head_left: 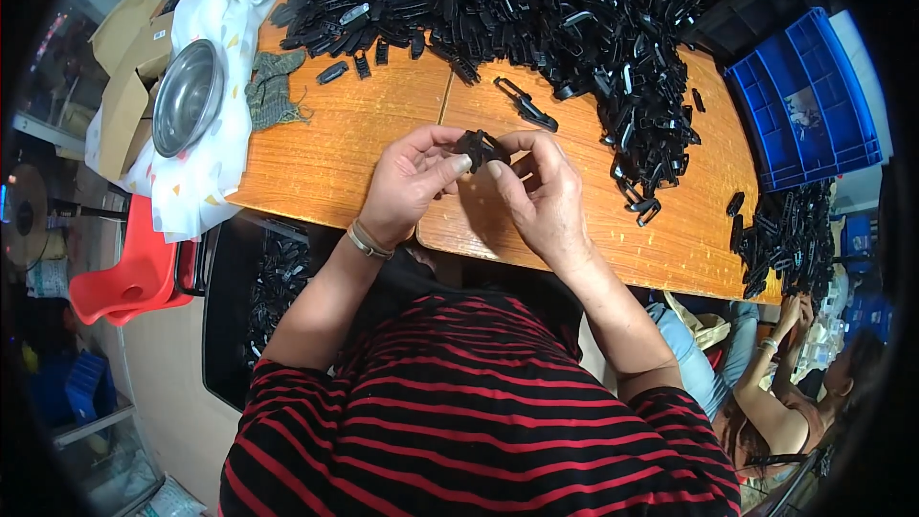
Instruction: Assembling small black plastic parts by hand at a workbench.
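Between my two hands, just over the near edge of the wooden table [373,120], is a small black plastic part [478,146] with a slot in it. My left hand [414,177] pinches its left side with thumb and fingers. From the other side my right hand [548,193] grips it with thumb and forefinger. My fingers hide much of its outline. Beyond my right hand lies a longer black plastic piece [526,103] with an open frame. A large heap of similar black parts [536,10] spreads across the far side.
A metal bowl [189,98] rests on white patterned sheeting [239,0] at the left, beside a grey-green knitted glove [275,91]. Blue crates [809,101] stand at the right. A red chair [129,273] is at lower left. Another person [780,402] works at lower right.
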Demonstrator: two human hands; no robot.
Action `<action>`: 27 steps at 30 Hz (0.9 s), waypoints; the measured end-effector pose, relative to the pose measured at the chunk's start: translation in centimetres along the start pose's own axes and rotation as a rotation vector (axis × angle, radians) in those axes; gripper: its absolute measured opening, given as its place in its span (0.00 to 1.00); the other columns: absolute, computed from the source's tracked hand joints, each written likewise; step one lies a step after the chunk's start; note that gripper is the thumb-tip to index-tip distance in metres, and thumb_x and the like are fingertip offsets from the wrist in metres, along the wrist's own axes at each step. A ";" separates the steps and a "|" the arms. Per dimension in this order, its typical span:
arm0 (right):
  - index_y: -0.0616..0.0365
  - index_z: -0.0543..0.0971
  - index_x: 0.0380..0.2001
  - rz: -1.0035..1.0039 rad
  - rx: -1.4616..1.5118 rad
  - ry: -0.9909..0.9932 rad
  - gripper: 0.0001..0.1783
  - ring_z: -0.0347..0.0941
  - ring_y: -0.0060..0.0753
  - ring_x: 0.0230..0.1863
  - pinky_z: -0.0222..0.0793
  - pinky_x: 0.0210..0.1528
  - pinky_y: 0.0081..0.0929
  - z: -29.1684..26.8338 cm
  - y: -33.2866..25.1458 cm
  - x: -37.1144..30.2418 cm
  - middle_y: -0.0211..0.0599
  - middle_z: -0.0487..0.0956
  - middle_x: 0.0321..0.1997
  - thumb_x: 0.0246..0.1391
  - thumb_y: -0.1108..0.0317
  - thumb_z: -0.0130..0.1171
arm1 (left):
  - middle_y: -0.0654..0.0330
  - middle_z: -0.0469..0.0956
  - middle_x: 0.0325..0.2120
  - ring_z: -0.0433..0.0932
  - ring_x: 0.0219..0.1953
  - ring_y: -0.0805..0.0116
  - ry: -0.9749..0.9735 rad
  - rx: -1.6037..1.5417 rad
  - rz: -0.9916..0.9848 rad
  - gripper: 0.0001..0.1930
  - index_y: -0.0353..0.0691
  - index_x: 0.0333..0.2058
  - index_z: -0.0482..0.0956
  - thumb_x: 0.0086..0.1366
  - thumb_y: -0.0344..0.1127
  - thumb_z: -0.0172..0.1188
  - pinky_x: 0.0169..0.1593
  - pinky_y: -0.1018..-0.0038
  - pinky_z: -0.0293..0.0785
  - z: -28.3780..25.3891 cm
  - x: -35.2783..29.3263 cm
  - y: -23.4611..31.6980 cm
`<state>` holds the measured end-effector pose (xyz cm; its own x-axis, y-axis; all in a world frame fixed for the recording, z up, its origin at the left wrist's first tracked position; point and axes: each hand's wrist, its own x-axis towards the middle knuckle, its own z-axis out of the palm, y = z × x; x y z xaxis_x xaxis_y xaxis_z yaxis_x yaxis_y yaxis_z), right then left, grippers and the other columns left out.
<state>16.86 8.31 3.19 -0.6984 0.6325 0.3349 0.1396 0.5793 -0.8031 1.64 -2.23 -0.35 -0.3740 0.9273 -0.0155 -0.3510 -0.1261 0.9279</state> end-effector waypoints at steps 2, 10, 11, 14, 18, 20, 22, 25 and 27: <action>0.64 0.75 0.40 0.003 0.002 -0.002 0.12 0.73 0.20 0.27 0.70 0.27 0.18 0.3 0.0 -0.1 0.34 0.76 0.34 0.52 0.76 0.63 | 0.64 0.79 0.36 0.75 0.32 0.84 -0.016 0.012 0.062 0.14 0.32 0.49 0.74 0.65 0.26 0.59 0.35 0.86 0.72 0.1 -0.2 0.1; 0.62 0.75 0.37 -0.079 -0.021 -0.038 0.11 0.74 0.24 0.23 0.70 0.24 0.21 0.8 0.9 -0.6 0.37 0.75 0.31 0.50 0.76 0.65 | 0.64 0.79 0.37 0.75 0.33 0.83 0.011 0.008 0.120 0.15 0.32 0.50 0.74 0.65 0.26 0.59 0.35 0.85 0.73 0.3 -0.7 -1.6; 0.62 0.75 0.37 -0.079 -0.021 -0.037 0.11 0.74 0.24 0.23 0.70 0.24 0.21 0.9 1.0 -0.7 0.37 0.75 0.31 0.50 0.76 0.65 | 0.65 0.79 0.36 0.75 0.32 0.84 0.019 -0.010 0.135 0.16 0.32 0.51 0.73 0.65 0.27 0.59 0.35 0.85 0.73 0.5 -0.8 -1.9; 0.61 0.75 0.37 -0.144 -0.102 -0.005 0.13 0.75 0.30 0.24 0.71 0.25 0.25 1.2 1.1 -1.0 0.38 0.74 0.30 0.48 0.76 0.66 | 0.66 0.78 0.34 0.74 0.32 0.84 0.047 0.027 0.158 0.15 0.32 0.51 0.74 0.66 0.26 0.58 0.34 0.85 0.72 1.7 -1.2 -1.5; 0.59 0.75 0.38 -0.226 -0.203 0.056 0.16 0.75 0.40 0.28 0.72 0.28 0.33 2.0 0.5 -1.7 0.40 0.73 0.31 0.44 0.75 0.68 | 0.68 0.77 0.32 0.72 0.31 0.85 0.117 0.193 0.200 0.13 0.33 0.50 0.76 0.67 0.27 0.57 0.35 0.86 0.70 2.3 -1.9 -2.0; 0.57 0.75 0.40 -0.110 -0.148 0.080 0.19 0.76 0.43 0.30 0.73 0.29 0.36 2.3 0.4 -2.0 0.41 0.74 0.32 0.44 0.69 0.69 | 0.68 0.77 0.29 0.70 0.29 0.86 0.156 0.238 0.137 0.10 0.33 0.45 0.77 0.68 0.29 0.55 0.34 0.87 0.69 2.7 -2.4 -1.5; 0.57 0.74 0.42 -0.082 -0.093 0.044 0.21 0.76 0.43 0.29 0.73 0.29 0.34 2.9 0.8 -2.5 0.41 0.74 0.32 0.44 0.69 0.69 | 0.68 0.76 0.28 0.70 0.28 0.85 0.157 0.269 0.160 0.08 0.34 0.42 0.77 0.69 0.31 0.53 0.33 0.87 0.68 2.9 -2.9 -1.1; 0.57 0.70 0.47 -0.082 -0.038 -0.100 0.24 0.75 0.47 0.27 0.72 0.29 0.35 3.9 0.2 -3.5 0.42 0.75 0.29 0.48 0.65 0.68 | 0.68 0.74 0.25 0.69 0.27 0.83 0.102 0.294 0.188 0.10 0.35 0.35 0.75 0.72 0.35 0.50 0.33 0.85 0.68 2.3 -3.4 -0.9; 0.58 0.69 0.45 -0.037 0.060 -0.106 0.23 0.75 0.51 0.27 0.71 0.28 0.37 5.0 -0.2 -4.2 0.43 0.75 0.26 0.48 0.67 0.67 | 0.67 0.72 0.23 0.69 0.27 0.80 0.066 0.260 0.094 0.15 0.37 0.30 0.73 0.74 0.39 0.46 0.33 0.81 0.68 1.9 -4.2 -0.2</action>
<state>16.27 2.99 -0.55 -0.7731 0.5516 0.3132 0.0723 0.5671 -0.8204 4.94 -5.43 0.24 -0.4525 0.8898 0.0593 -0.0832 -0.1083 0.9906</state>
